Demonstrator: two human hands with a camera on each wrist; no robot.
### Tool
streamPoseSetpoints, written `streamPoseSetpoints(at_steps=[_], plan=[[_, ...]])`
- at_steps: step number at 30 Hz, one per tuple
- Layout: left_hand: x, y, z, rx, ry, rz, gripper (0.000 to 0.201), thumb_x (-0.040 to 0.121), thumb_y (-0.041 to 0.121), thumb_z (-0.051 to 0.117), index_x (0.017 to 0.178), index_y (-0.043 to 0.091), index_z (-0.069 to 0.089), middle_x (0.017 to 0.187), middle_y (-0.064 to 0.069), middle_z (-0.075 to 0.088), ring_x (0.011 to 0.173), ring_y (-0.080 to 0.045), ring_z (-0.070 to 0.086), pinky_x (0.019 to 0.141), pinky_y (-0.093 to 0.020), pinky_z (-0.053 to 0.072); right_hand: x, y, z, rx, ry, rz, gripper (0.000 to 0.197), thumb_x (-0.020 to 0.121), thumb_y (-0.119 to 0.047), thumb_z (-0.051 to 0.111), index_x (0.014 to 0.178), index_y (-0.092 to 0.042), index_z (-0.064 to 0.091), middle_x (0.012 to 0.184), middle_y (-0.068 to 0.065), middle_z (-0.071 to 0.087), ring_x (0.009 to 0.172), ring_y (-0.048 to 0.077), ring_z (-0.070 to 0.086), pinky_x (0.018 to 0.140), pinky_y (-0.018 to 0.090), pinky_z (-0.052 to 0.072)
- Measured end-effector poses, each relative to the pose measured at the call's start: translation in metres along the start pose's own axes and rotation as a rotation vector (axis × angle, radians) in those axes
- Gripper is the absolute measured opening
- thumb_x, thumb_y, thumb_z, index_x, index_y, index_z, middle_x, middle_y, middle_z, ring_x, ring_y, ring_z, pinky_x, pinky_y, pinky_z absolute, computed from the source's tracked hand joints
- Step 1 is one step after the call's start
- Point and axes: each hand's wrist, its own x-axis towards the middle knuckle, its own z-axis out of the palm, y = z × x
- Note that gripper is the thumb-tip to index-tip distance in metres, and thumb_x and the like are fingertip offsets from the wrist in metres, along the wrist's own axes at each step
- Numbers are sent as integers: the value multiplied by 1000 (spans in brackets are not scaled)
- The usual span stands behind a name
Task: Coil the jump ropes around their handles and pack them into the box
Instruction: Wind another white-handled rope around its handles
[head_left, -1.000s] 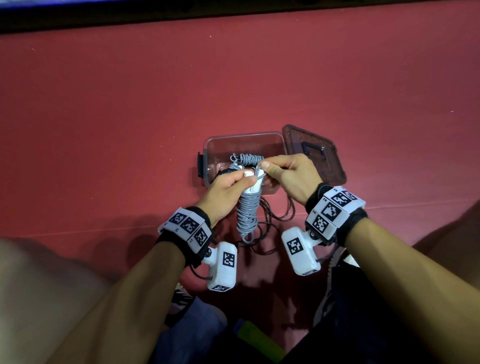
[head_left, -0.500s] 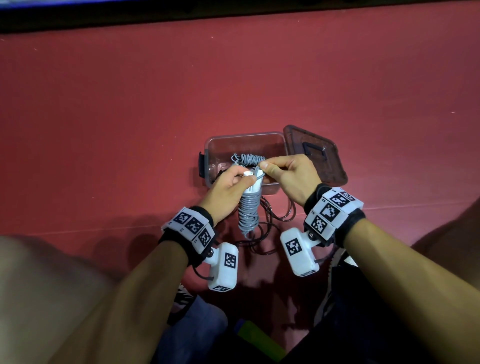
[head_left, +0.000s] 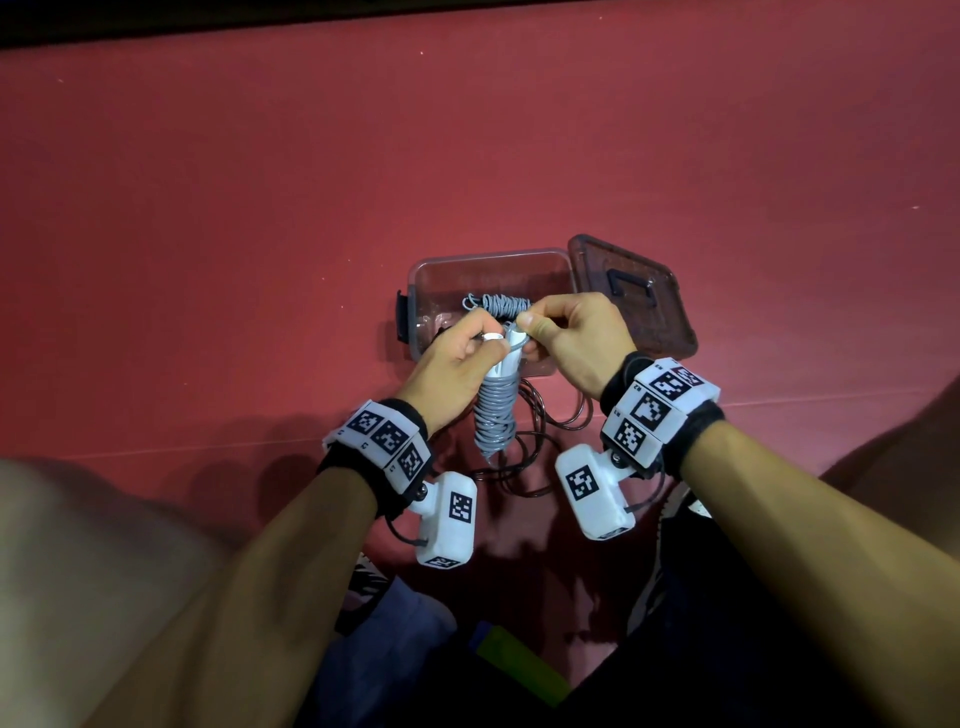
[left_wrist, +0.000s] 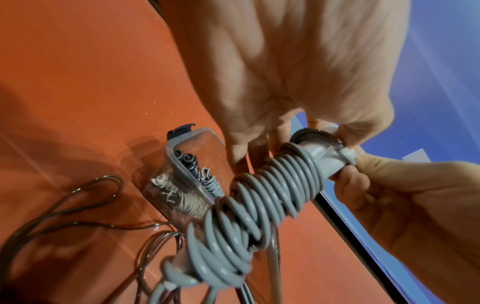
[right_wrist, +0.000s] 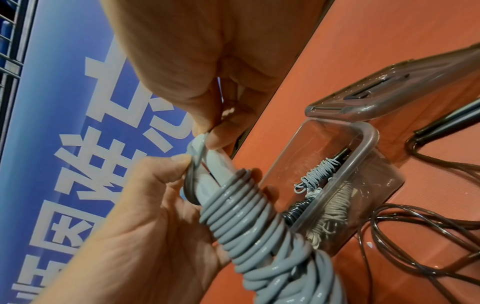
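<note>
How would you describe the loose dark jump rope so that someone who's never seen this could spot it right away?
Find the clear plastic box on the red floor. The dark jump rope sprawls in thin, glossy loops on the floor on the person's side of the box. Unlike the grey jump rope held in both hands and the bundles inside the box, it is uncoiled.

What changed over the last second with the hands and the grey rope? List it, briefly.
Almost nothing moved. The left hand still grips the handles of the coiled grey jump rope, and the right hand still pinches the rope end at the top, shifting only slightly. The box, its lid and the loose dark rope stayed put.
</note>
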Motion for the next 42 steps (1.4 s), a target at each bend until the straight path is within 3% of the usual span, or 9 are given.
streamPoseSetpoints(at_steps=[2,5,7,18,24,29,33,38,42], plan=[[1,-1,0,17,12,9,13,97,16,55,84,13,53,70,0,61,71,-17,51,70,-33,39,1,1,0,-15,-3,-4,22,98,-14,61,78,-11,69,60,-2,67,51,5,65,51,18,50],[3,-1,-1,28,20,25,13,92,25,56,86,13,56,80,-26,59,75,-21,51,74,-36,40,2,3,1,-35,-7,-16,24,98,-15,61,75,-12,67,61,-2,66,51,7,63,54,21,50],[4,-1,-1,34,29,33,13,90,26,56,86,14,58,83,-30,57,75,-21,50,73,-36,39,3,4,1,-21,-10,-10,25,97,-14,61,73,-14,66,59,-3,65,51,8,62,55,23,50],[5,5,1,-43,23,24,11,90,15,59,80,20,61,69,3,60,68,-17,50,65,-30,39,-1,-6,0,91,-28,91,24,94,0,52,75,-5,66,56,0,60,44,4,55,49,16,45],[6,5,0,-59,29,14,11,88,29,62,88,18,63,80,-8,64,76,-22,55,77,-40,44,2,-3,1,368,-76,184,21,94,6,50,79,3,65,58,8,58,49,13,54,51,23,49],[6,8,0,-101,76,-2,19,80,35,64,85,17,61,87,-29,67,79,-26,58,78,-42,45,4,4,4,413,-103,128,19,99,-1,52,90,-8,68,73,13,60,60,16,55,63,28,52],[6,10,-1,-157,100,-22,21,84,27,67,94,10,62,94,-25,72,84,-28,65,82,-44,52,5,6,5,415,-97,114,22,99,1,52,89,-9,69,73,14,59,61,16,55,68,35,50],[6,9,1,-178,105,-31,20,92,18,67,105,4,59,95,-17,73,83,-22,70,80,-34,56,3,6,7,370,-85,99,18,96,6,56,87,-4,67,75,13,61,55,9,58,57,22,55],[6,9,-2,-168,119,-19,17,93,22,68,108,16,63,101,-12,76,88,-18,72,85,-34,58,5,12,7,242,-68,33,19,94,3,59,84,-10,69,73,10,64,61,17,59,65,34,54]])
